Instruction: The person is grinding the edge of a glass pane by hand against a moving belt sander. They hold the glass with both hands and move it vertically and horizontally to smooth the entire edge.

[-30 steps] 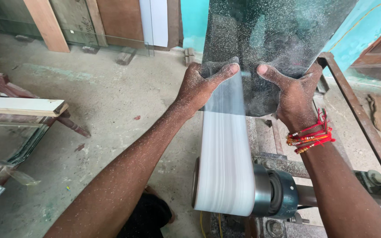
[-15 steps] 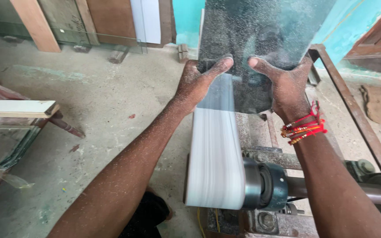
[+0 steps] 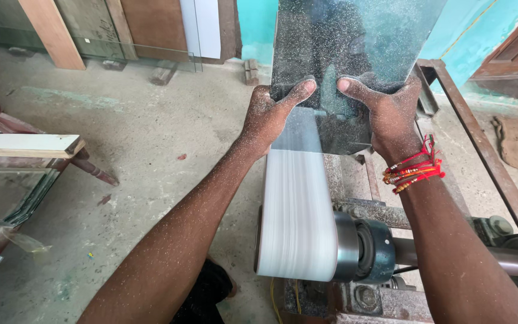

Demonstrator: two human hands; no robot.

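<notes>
A dust-speckled glass pane (image 3: 355, 42) stands upright over a white sanding belt (image 3: 298, 204) that blurs as it runs over a metal drum (image 3: 361, 246). My left hand (image 3: 271, 114) grips the pane's lower left edge, thumb across the front. My right hand (image 3: 385, 111) grips its lower right edge, with red thread bands (image 3: 415, 171) on the wrist. The pane's lower edge sits at the belt between my hands. Fine grit covers both forearms.
A rusty metal frame (image 3: 481, 144) runs along the right of the machine, with a shaft (image 3: 511, 258) leading off the drum. Glass sheets and a wooden plank (image 3: 25, 144) lie at left. More panes and boards (image 3: 145, 36) lean on the far wall. The floor is dusty concrete.
My hands and the pane sit a little further right and lower in view than a second ago; both grips are unchanged. The belt stays blurred.
</notes>
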